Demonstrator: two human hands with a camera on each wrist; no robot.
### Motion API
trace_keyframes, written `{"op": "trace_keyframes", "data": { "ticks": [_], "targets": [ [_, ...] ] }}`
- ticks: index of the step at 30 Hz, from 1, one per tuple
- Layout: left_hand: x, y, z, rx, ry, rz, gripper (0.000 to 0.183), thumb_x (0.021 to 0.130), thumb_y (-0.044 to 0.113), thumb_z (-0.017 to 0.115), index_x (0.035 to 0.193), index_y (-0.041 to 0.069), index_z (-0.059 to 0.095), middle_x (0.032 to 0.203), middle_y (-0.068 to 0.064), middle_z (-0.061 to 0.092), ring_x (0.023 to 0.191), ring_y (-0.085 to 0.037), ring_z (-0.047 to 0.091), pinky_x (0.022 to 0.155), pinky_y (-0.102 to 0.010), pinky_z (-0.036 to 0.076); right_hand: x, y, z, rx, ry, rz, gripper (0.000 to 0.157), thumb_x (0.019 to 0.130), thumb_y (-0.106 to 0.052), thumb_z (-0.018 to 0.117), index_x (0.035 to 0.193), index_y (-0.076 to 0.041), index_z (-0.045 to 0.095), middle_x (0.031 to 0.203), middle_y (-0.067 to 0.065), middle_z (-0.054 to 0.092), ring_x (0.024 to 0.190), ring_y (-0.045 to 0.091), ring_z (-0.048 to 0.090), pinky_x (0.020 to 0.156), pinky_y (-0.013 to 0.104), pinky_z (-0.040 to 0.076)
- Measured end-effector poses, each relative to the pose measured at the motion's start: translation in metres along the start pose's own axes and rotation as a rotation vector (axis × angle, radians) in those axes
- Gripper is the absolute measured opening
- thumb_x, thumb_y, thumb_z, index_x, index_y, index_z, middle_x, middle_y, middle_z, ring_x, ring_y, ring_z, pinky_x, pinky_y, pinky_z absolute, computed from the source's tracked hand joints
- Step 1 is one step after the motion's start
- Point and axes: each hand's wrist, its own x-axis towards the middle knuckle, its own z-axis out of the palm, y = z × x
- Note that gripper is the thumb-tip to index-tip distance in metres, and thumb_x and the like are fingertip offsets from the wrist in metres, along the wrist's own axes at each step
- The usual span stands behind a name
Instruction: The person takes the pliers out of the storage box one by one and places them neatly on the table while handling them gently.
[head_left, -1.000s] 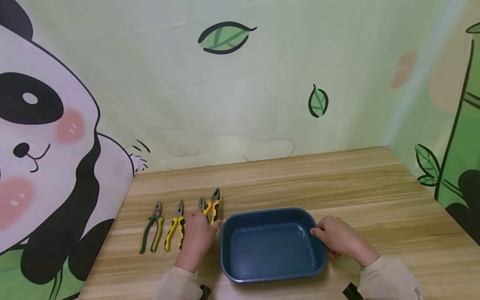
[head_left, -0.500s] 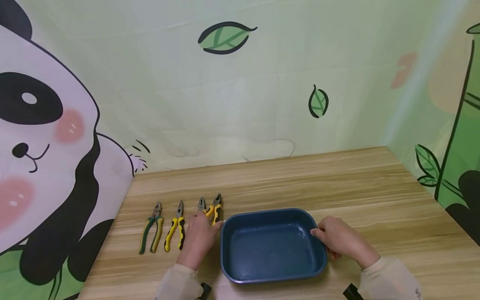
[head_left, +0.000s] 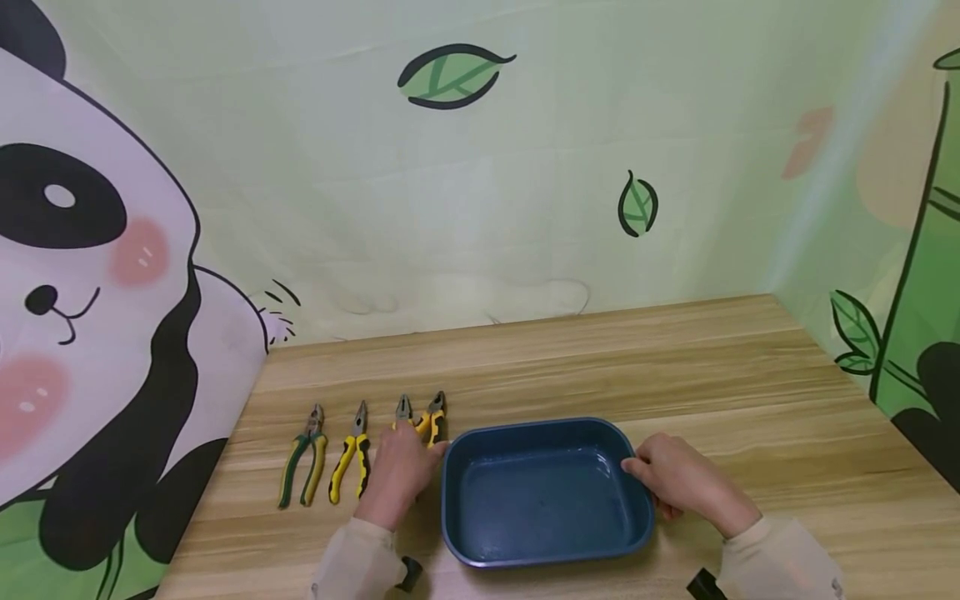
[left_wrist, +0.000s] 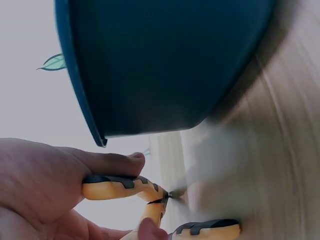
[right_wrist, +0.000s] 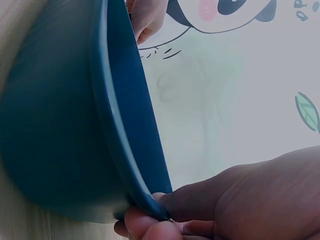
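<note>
My left hand (head_left: 401,467) grips a pair of combination pliers (head_left: 436,414) by its yellow-and-black handles, just left of a blue rectangular basin (head_left: 547,561). In the left wrist view the thumb lies along one pliers handle (left_wrist: 112,189), and the basin wall (left_wrist: 150,70) is close by. Another pair of pliers (head_left: 403,407) shows its grey head beyond my left hand, which hides most of its handles. At the basin's right end my right hand (head_left: 675,479) pinches the rim between thumb and fingers, as the basin rim (right_wrist: 112,110) in the right wrist view also shows.
Left of my left hand lie yellow-and-black long-nose pliers (head_left: 350,454) and green-handled pliers (head_left: 303,458), heads pointing away. All stand on a wood-grain table (head_left: 600,358). A cloth backdrop (head_left: 525,208) with a panda and leaves rises behind it.
The head of the held pliers has sunk lower and shifted slightly right, with my left hand tilting a little. My right hand and the basin stay put.
</note>
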Motion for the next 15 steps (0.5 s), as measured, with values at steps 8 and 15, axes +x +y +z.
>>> {"op": "trace_keyframes", "data": {
  "ticks": [8, 15],
  "targets": [
    [0.0020, 0.0062, -0.0063, 0.005, -0.055, -0.010, 0.042, 0.095, 0.035, 0.075, 0.079, -0.001, 0.061, 0.085, -0.016, 0.055, 0.060, -0.021, 0.055, 0.050, -0.029, 0.041, 0.0002, 0.0007, -0.0003, -0.005, -0.008, -0.004, 0.036, 0.105, -0.013, 0.059, 0.069, -0.007, 0.059, 0.045, -0.002, 0.051, 0.035, 0.008, 0.047, 0.040, 0.025, 0.042],
    [0.0015, 0.0085, -0.0095, 0.012, -0.082, -0.011, 0.040, 0.095, 0.036, 0.074, 0.081, 0.002, 0.060, 0.079, -0.013, 0.055, 0.057, -0.019, 0.053, 0.048, -0.028, 0.039, -0.0004, 0.0017, -0.0003, 0.008, -0.008, -0.009, 0.036, 0.105, -0.013, 0.059, 0.070, -0.007, 0.060, 0.045, -0.002, 0.051, 0.036, 0.008, 0.047, 0.040, 0.024, 0.041]
  ]
}}
